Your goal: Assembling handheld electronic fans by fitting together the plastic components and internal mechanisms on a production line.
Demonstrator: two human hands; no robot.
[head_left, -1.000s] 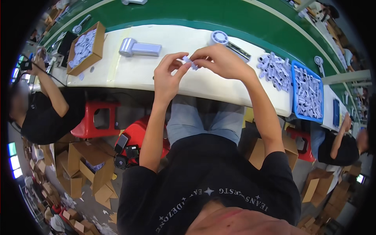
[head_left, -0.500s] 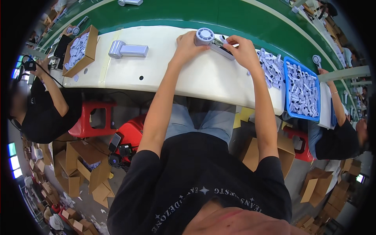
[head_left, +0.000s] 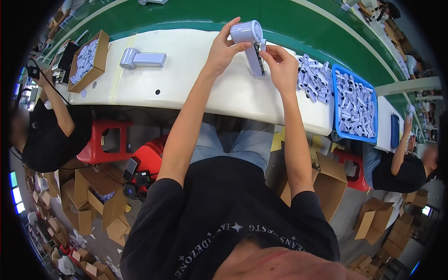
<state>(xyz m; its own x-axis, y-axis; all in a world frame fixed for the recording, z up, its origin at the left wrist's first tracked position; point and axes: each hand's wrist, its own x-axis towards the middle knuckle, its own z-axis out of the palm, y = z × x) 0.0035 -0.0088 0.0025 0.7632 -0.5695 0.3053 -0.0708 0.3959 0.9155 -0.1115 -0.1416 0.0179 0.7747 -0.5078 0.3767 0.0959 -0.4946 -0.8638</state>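
My left hand (head_left: 222,52) is closed round the round head of a pale lavender handheld fan (head_left: 246,32), raised at the bench's far side. The fan's handle points down toward the bench, and its open side shows dark inner parts. Against the handle, the bent thumb and fingers of my right hand (head_left: 283,70) pinch a small lavender plastic piece (head_left: 263,45), partly hidden by the fingers. Just right of that hand lies a loose pile of similar small lavender pieces (head_left: 313,77).
A blue basket (head_left: 335,93) full of lavender pieces stands right of the pile. On the white bench (head_left: 186,70) at left lie another lavender fan (head_left: 148,59) and a cardboard box (head_left: 99,70) of parts. People sit at both sides; a green surface (head_left: 196,14) runs behind.
My left hand has lifted and turned the fan so its handle now points down instead of lying slantwise to the right. My right hand has moved slightly left with it, at the handle.
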